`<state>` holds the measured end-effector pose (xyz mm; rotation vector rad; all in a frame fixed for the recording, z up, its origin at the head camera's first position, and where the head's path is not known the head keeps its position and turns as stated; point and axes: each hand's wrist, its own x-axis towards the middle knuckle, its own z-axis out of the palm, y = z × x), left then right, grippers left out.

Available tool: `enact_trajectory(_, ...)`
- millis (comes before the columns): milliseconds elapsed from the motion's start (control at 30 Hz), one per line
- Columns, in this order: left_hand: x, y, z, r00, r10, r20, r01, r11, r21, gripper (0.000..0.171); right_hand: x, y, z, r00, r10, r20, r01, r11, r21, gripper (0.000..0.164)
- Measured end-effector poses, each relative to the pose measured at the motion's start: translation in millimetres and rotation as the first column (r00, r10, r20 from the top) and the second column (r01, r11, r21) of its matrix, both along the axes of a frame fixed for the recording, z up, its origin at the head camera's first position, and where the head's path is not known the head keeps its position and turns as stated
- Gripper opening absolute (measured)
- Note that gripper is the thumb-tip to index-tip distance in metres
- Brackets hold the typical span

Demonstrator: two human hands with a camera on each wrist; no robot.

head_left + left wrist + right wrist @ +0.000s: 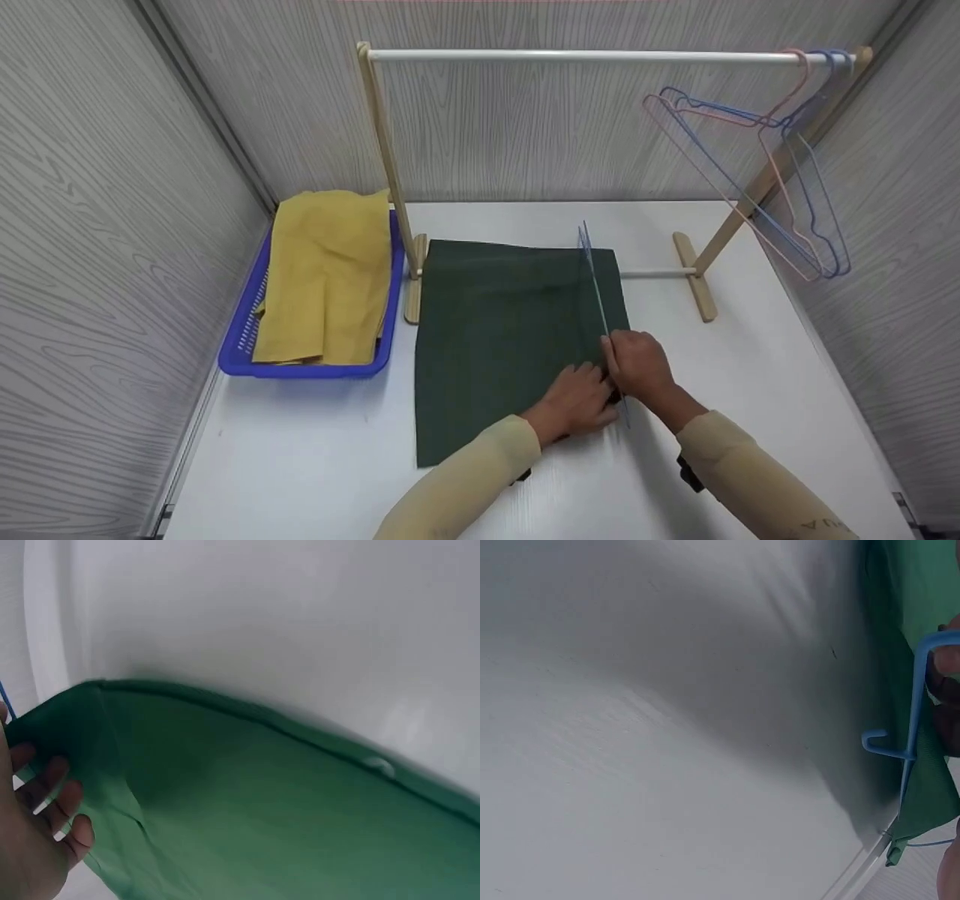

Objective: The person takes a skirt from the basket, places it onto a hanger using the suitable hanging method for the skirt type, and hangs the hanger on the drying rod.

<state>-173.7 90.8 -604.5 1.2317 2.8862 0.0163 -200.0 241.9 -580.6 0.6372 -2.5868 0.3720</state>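
Note:
A dark green cloth [510,322] lies spread on the table, with a small pale mark near its edge in the left wrist view. My right hand [640,364] grips a thin blue wire hanger [596,289], seen nearly edge-on over the cloth's right side. The bent blue wire of the hanger [915,705] shows close up beside the green cloth [930,802] in the right wrist view. My left hand [579,399] rests at the cloth's lower right edge, close to the right hand. Its loosely bent, spread fingers [64,802] touch the cloth in the left wrist view.
A blue plastic basket [240,367] at the left holds folded yellow cloth [322,277]. Behind the green cloth stands a wooden rack with a white rail [600,55]. Pink and blue hangers [772,124] hang at the rail's right end. Grey wood-grain panels [517,135] enclose the table.

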Motion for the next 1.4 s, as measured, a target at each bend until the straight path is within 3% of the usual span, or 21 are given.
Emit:
enact_trajectory(133,-6.6,-11.9,4.8,1.000,0.027,0.011,-0.027,0.998,0.062,0.036,1.9,1.0,-2.8,1.000,-0.020,-0.003,0.020,1.000,0.000,0.036)
enact_trajectory(267,-15.8,-21.9,14.3,0.994,0.102,-0.027,-0.097,0.984,0.147,0.034,4.4,1.2,-6.8,1.000,-0.023,-0.004,0.023,1.000,0.004,0.035)
enact_trajectory(567,-39.2,-30.7,37.8,0.947,0.317,-0.051,-0.282,0.896,0.342,0.043,11.6,-1.7,-15.5,0.999,0.014,-0.044,-0.013,0.999,0.035,0.026)
enact_trajectory(800,-50.9,-42.1,49.5,0.907,0.420,-0.025,-0.384,0.850,0.360,0.045,18.7,-8.7,-22.1,0.999,0.027,-0.024,-0.026,0.999,0.043,0.025)
enact_trajectory(1000,-69.5,-54.1,58.1,0.883,0.470,0.007,-0.433,0.806,0.404,0.047,26.6,-13.1,-26.5,0.998,0.054,-0.030,-0.053,0.997,0.054,0.023)
enact_trajectory(1167,-86.2,-60.1,62.5,0.865,0.491,0.103,-0.486,0.769,0.415,0.058,30.9,-15.7,-26.0,0.994,0.092,-0.057,-0.087,0.993,0.076,0.020)
enact_trajectory(1400,-92.8,-55.8,69.1,0.851,0.496,0.170,-0.518,0.746,0.417,0.053,33.6,-20.9,-20.8,0.992,0.114,-0.047,-0.110,0.990,0.085,0.020)
